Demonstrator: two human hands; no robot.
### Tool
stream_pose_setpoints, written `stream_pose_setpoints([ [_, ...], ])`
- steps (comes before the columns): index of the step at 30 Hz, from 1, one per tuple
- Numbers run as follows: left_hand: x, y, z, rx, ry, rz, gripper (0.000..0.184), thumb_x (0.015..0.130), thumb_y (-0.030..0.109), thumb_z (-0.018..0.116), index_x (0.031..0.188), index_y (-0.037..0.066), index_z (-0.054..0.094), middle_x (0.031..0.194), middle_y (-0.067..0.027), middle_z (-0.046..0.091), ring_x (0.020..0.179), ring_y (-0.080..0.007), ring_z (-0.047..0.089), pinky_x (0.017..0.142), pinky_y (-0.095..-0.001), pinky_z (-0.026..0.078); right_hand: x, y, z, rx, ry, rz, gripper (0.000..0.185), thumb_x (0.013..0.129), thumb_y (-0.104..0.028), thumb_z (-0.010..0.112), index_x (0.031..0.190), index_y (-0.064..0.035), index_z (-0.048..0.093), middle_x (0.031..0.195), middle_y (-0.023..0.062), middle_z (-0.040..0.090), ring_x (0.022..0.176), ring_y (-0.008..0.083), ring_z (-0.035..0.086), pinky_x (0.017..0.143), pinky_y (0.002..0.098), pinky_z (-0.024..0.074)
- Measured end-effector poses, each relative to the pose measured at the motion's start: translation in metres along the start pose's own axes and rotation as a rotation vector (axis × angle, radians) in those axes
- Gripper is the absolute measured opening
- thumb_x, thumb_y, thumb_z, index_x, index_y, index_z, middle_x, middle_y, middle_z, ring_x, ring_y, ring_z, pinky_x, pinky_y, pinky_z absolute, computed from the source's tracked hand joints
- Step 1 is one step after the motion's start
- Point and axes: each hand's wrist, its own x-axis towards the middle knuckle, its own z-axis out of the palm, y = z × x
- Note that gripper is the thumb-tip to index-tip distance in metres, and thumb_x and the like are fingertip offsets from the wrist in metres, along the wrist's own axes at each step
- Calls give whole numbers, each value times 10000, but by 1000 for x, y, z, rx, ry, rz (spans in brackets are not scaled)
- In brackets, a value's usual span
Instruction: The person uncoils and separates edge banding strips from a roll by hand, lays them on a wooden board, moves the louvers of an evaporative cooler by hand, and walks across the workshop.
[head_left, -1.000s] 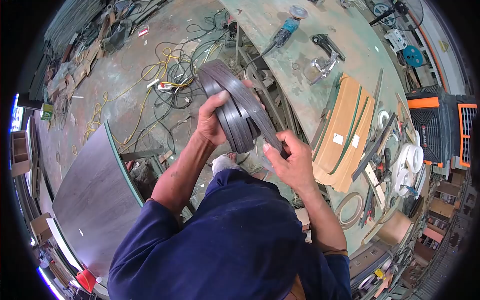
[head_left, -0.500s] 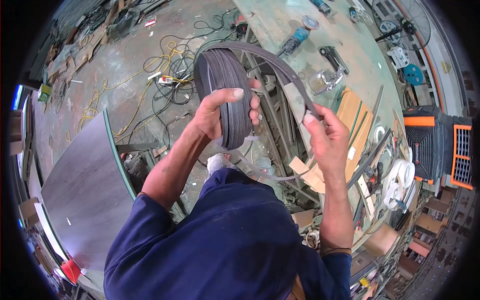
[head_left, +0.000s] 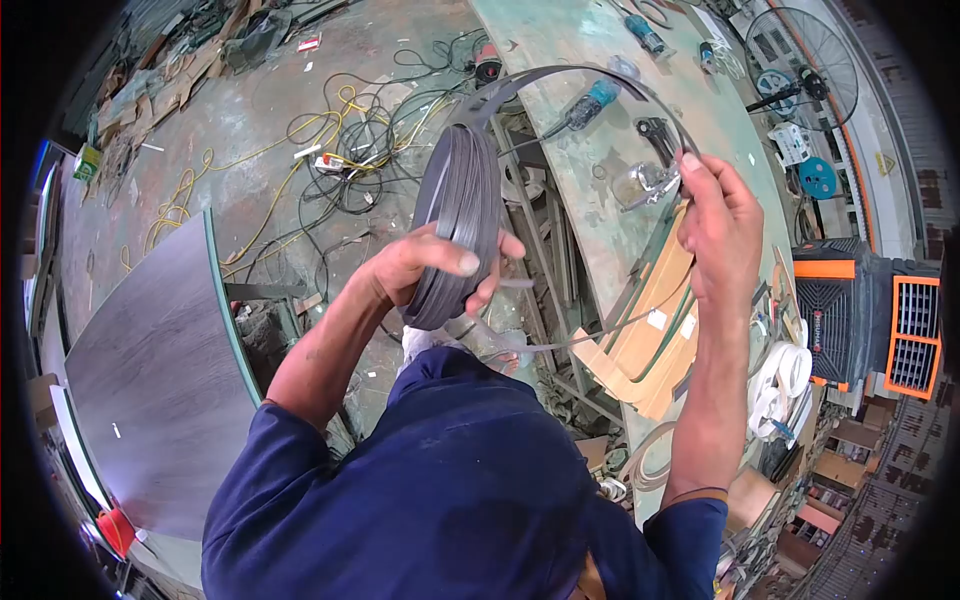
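Note:
A roll of dark grey edge banding (head_left: 462,225) is in front of my body, tilted, its many layers facing up. My left hand (head_left: 425,265) grips its lower part, thumb across the layers and fingers round the far side. From the roll's top a loose strip (head_left: 560,70) arches over to the right. My right hand (head_left: 718,205) pinches that strip between thumb and fingers, above the workbench. Another length of strip (head_left: 560,345) hangs in a low curve from under the roll towards the right.
The workbench (head_left: 560,200) carries a blue power tool (head_left: 592,103), a clear-guarded trimmer (head_left: 645,180) and wooden boards (head_left: 650,330). A grey wood-grain panel (head_left: 140,370) stands at the left. Yellow and black cords (head_left: 345,180) tangle on the floor. A fan (head_left: 805,85) and an orange-black cooler (head_left: 835,315) are at the right.
My right hand has moved right and up, drawing the strip into a wider arch. The roll has turned more upright and shifted slightly down in my left hand.

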Motion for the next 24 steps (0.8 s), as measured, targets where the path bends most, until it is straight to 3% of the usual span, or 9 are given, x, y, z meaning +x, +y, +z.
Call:
stream_pose_setpoints([
  [4,-15,0,2,36,-91,-58,824,753,340,764,1394,-106,501,799,-166,645,658,-236,662,605,-359,533,13,-4,0,-31,65,-2,307,927,-250,766,1070,18,717,738,-39,578,539,11,404,480,221,294],
  [11,-38,2,-3,-196,-103,252,791,752,337,707,1365,-123,511,766,-166,612,621,-242,638,601,-383,563,26,-6,-26,-46,149,1,293,921,-268,772,1016,4,715,704,-21,561,496,41,421,479,237,337],
  [14,-50,4,-14,-221,-5,383,819,776,362,689,1402,-119,469,767,-132,581,612,-238,613,611,-402,543,25,-8,-38,-44,173,3,272,928,-272,772,994,-15,714,778,-14,570,470,33,425,462,228,345],
  [17,-58,11,-28,-243,59,496,780,817,368,687,1412,-81,455,823,-96,570,670,-220,596,665,-392,528,23,-8,-42,-14,213,-6,299,924,-275,764,960,14,699,657,-21,521,479,53,414,477,246,339],
  [19,-61,18,-34,-282,122,562,745,831,365,688,1401,-60,466,857,-85,573,709,-214,595,696,-386,530,21,-11,-45,-7,222,-3,298,924,-279,764,941,12,698,678,-14,527,474,53,411,475,247,338],
  [24,-62,26,-40,-226,242,559,700,851,348,678,1393,-42,470,910,-91,575,784,-221,607,768,-417,551,20,-17,-46,-43,184,19,292,924,-285,765,890,-1,706,718,1,547,473,51,418,469,242,329],
])
